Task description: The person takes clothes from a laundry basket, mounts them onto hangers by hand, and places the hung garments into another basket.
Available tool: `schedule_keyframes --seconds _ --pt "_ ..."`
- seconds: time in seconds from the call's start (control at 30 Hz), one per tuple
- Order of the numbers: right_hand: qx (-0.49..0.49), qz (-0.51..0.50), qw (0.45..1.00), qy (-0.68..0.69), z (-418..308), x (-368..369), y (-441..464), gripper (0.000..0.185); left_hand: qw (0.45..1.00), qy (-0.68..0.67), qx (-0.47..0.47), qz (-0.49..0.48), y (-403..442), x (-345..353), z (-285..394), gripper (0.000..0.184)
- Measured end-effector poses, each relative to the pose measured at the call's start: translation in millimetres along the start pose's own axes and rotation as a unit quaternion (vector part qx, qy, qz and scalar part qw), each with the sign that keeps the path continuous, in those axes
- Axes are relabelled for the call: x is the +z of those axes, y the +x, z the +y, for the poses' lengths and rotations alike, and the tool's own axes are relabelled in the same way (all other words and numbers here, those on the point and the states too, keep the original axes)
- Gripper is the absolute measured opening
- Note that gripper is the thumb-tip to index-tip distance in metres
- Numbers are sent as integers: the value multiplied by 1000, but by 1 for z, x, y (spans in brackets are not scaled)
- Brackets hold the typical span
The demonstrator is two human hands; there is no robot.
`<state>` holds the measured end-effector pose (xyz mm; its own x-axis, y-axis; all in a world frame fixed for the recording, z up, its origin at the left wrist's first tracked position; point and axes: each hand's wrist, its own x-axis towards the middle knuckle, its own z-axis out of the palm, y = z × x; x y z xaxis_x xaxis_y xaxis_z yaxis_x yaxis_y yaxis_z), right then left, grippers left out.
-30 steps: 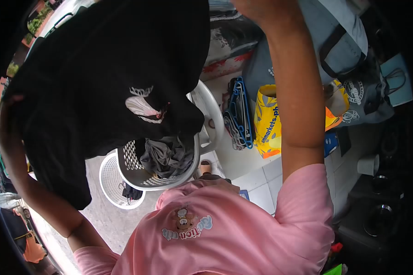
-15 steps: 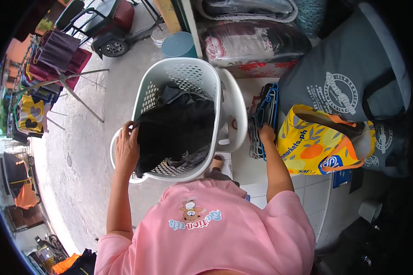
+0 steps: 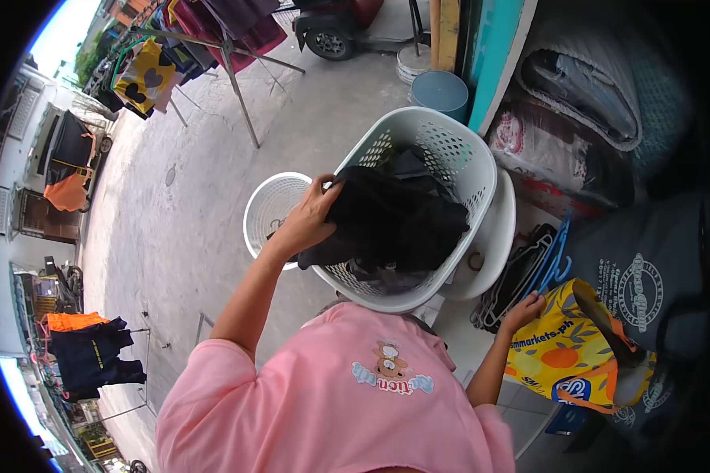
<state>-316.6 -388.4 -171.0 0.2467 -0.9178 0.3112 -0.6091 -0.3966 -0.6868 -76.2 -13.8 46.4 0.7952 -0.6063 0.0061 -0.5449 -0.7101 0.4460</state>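
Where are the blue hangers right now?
In the head view, the blue hangers are right of centre, by the right hand, beside the black hangers and near the yellow bag.

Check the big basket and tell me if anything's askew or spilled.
No spill or damage stands out. Only the black garment looks askew: bunched in the big basket, with one side draped over its rim. The left hand grips that edge, so it is probably being handled rather than misplaced.

a laundry area opens onto concrete ground [image 3: 205, 165]. garments [image 3: 143, 79] hang on an outdoor rack [image 3: 229, 61] beyond a laundry basket [image 3: 450, 146] and hangers [image 3: 525, 268].
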Motion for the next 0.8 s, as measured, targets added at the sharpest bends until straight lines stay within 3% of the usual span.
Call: schedule_keyframes --seconds 0.13,0.2,0.23,0.3,0.33,0.37,0.4,0.43,0.5,0.57,0.67,0.8 --pt "67 -59 984 155 -61 -68 -9 23 999 -27 -13 -33 4 -8 10 69" --pt "-50 -17 977 205 -68 -91 -12 22 999 -24 -12 -34 5 -10 12 69" --pt "-50 -16 978 203 -72 -100 -9 22 999 -32 -11 -34 6 -12 13 69" --pt "-149 -132 943 266 -85 -121 -3 22 998 -42 -7 -35 8 -13 14 68" --pt "-116 -206 922 307 -99 -131 2 21 998 -44 5 -34 10 -13 15 68" --pt "-117 -204 923 305 -116 -137 6 21 998 -45 16 -32 10 -14 17 68" --pt "-250 -254 910 210 -132 -140 11 20 998 -46 18 -32 10 -16 20 68" --pt "-376 -297 871 109 -148 -140 14 20 998 -47 25 -35 11 -19 25 67" --pt "-415 -348 834 101 -186 -132 16 20 997 -49 33 -40 11 -21 33 66" --pt "-430 -378 811 115 -208 -115 12 18 994 -31 104 -19 10 -21 40 63" --pt "-472 -363 790 143 -243 -84 3 17 992 -67 90 -61 7 -21 63 58" --pt "-504 -327 769 217 -262 -38 1 18 972 -154 176 -27 0 -30 88 56"
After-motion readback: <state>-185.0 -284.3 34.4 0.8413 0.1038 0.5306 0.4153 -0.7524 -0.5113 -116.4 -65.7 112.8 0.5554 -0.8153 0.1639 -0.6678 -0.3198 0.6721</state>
